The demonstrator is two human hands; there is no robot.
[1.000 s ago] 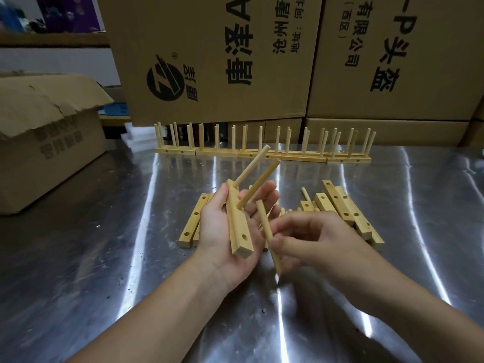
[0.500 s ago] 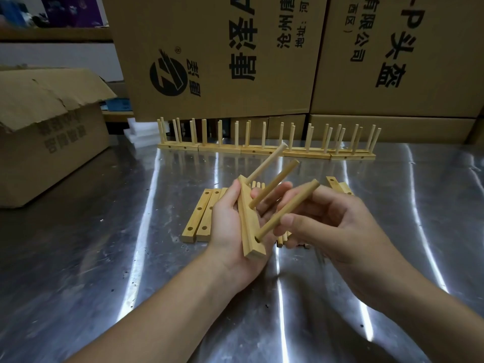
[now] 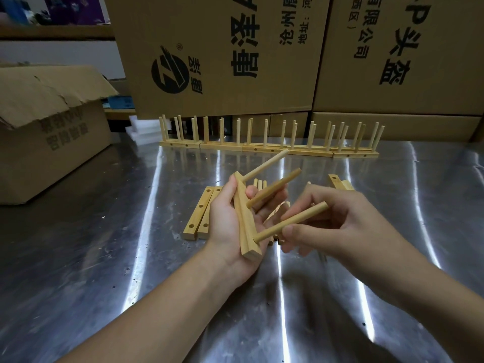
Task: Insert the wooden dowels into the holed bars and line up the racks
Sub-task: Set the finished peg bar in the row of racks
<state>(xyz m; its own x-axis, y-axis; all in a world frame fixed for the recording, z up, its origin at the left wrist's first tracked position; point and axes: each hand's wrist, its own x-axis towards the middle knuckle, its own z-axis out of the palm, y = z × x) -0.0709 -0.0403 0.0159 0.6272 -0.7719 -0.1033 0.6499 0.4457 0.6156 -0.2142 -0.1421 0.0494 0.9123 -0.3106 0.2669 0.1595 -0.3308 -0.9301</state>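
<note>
My left hand (image 3: pixel 227 226) grips a holed wooden bar (image 3: pixel 245 221) upright over the steel table. Two dowels (image 3: pixel 272 188) stick out of its upper holes, slanting up to the right. My right hand (image 3: pixel 330 221) pinches a third dowel (image 3: pixel 290 221) whose lower end sits at the bar's bottom hole. Two loose holed bars (image 3: pixel 200 213) lie flat just left of my left hand, and more bars (image 3: pixel 339 182) and loose dowels lie partly hidden behind my hands. A row of finished racks (image 3: pixel 267 146) with upright dowels stands at the table's far edge.
The shiny steel table (image 3: pixel 104 258) spreads all around. An open cardboard box (image 3: pixel 49 132) sits at the left. Large printed cartons (image 3: pixel 235 53) form a wall behind the racks, with white foam pieces (image 3: pixel 142 132) by the racks' left end.
My right hand lifted a dowel from the table pile, turned it and brought its end to the bar's bottom hole. The left hand kept holding the bar.
</note>
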